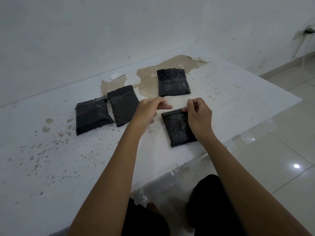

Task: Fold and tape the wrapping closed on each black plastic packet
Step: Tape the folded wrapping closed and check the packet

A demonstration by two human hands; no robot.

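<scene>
Clear tape [177, 103], thin and limp, is stretched between both hands just above the near packet [179, 128]. The left hand [150, 110] pinches one end, the right hand [197, 114] pinches the other, fingertips clamped beside the packet's folded top edge. That black plastic looks light, slick and crinkly, so I'd judge the fold may spring open: better to hold the tape by its ends. Three more packets lie beyond the fingers on the white table [238, 92].
</scene>
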